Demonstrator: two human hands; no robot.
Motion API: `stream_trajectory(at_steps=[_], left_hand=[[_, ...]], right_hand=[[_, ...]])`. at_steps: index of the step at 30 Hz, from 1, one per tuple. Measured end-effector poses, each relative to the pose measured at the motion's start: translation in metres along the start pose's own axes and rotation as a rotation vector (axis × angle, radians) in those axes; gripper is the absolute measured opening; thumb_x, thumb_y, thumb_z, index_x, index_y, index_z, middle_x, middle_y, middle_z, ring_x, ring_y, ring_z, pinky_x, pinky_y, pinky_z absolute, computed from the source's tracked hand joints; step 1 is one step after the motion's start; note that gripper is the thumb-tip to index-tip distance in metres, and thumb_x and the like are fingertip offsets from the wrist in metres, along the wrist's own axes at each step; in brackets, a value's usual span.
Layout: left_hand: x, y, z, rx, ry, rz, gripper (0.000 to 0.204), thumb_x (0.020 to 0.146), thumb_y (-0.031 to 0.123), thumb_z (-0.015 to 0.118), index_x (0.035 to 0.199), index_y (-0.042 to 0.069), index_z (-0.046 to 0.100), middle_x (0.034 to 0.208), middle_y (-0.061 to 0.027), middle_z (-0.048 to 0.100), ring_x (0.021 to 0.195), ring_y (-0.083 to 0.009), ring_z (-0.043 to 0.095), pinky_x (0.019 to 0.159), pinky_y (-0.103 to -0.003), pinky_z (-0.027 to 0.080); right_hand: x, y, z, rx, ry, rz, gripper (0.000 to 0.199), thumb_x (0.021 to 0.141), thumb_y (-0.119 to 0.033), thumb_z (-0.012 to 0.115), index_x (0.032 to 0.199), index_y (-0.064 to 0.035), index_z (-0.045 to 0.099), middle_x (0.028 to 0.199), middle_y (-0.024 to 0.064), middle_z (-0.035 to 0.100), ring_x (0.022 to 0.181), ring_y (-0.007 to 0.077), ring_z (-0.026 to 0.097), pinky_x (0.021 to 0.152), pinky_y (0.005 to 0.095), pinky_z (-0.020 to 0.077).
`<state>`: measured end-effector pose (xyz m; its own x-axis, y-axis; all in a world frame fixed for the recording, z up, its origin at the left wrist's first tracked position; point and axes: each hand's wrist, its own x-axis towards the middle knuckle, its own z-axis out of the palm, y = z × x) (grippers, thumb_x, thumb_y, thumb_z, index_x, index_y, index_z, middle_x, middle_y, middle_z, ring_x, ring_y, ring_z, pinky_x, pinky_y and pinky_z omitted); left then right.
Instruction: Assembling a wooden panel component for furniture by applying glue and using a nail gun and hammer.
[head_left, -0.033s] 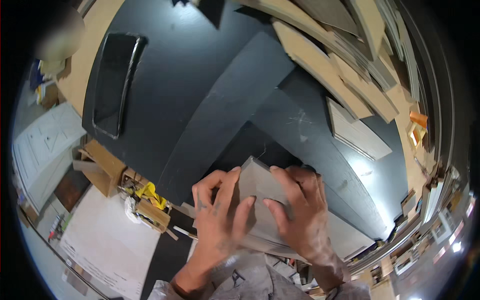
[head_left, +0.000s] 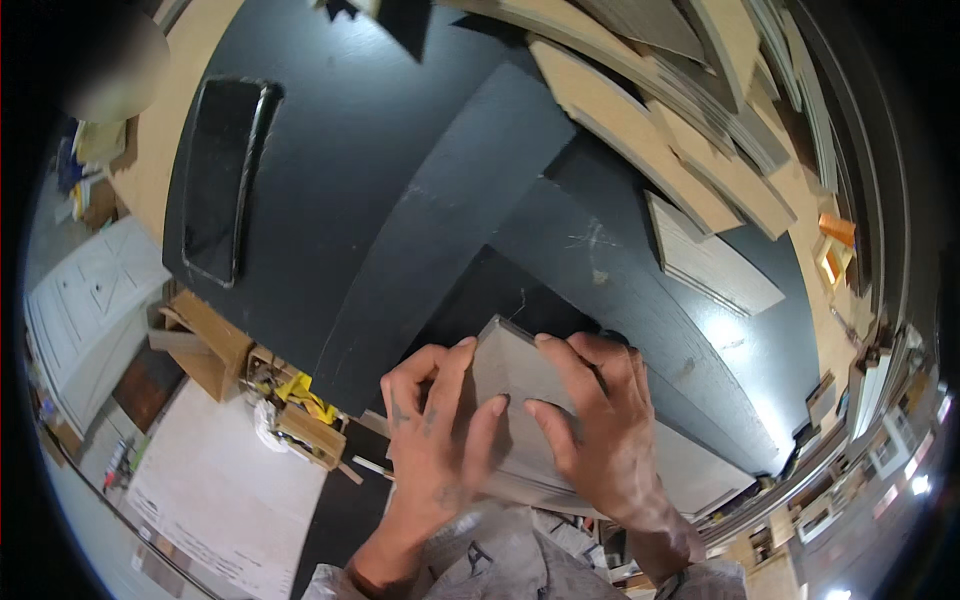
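Two light grey boards [head_left: 515, 440] meet in a pointed corner in front of me, with a seam running back from the tip. My left hand [head_left: 425, 425] grips the left edge near that corner, its fingers curled and its thumb on the face. On the other side, my right hand [head_left: 605, 430] holds the right edge, fingers bent over it and thumb pressing inward. The thumbs are close but apart. Just beyond the corner, two dark strips, a left one [head_left: 430, 220] and a right one [head_left: 610, 260], form an angle on the black tabletop [head_left: 300, 180].
A black phone-like slab [head_left: 220, 180] lies at the far left of the tabletop. Stacked cut boards [head_left: 620, 130] crowd the far right, beside a loose grey piece [head_left: 710, 255]. Wooden boxes [head_left: 205, 345] with a yellow item [head_left: 305, 398] stand at the left edge.
The whole view has shifted slightly, moving the tabletop and stacked boards a little leftward in the picture. Both hands keep the same grip on the grey boards.
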<state>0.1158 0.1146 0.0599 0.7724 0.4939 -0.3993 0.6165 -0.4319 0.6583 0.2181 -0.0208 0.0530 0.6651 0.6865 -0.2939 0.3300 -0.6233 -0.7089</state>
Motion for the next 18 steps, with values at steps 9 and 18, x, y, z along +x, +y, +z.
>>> stream_trajectory(at_steps=[9,18], left_hand=[[-0.0034,-0.0024,0.0104,0.001,-0.008,-0.009,0.053,0.084,0.017,0.074,0.131,0.0,0.056,0.121,-0.0157,0.05,0.111,-0.0281,0.049,0.095,-0.038,0.04],[-0.0042,-0.0042,0.0086,0.002,0.006,-0.01,0.055,0.083,0.017,0.075,0.132,-0.001,0.056,0.121,-0.0157,0.05,0.111,-0.0282,0.05,0.095,-0.038,0.041]], right_hand=[[-0.0003,-0.0002,-0.0039,0.062,-0.024,0.075,0.054,0.075,-0.004,0.073,0.127,0.0001,0.058,0.116,0.0127,0.049,0.099,0.0286,0.049,0.086,0.0408,0.0414],[0.0006,-0.0005,-0.0017,0.08,-0.001,0.055,0.053,0.074,-0.003,0.073,0.125,0.0004,0.06,0.114,0.0117,0.053,0.098,0.0277,0.05,0.086,0.0403,0.0408]])
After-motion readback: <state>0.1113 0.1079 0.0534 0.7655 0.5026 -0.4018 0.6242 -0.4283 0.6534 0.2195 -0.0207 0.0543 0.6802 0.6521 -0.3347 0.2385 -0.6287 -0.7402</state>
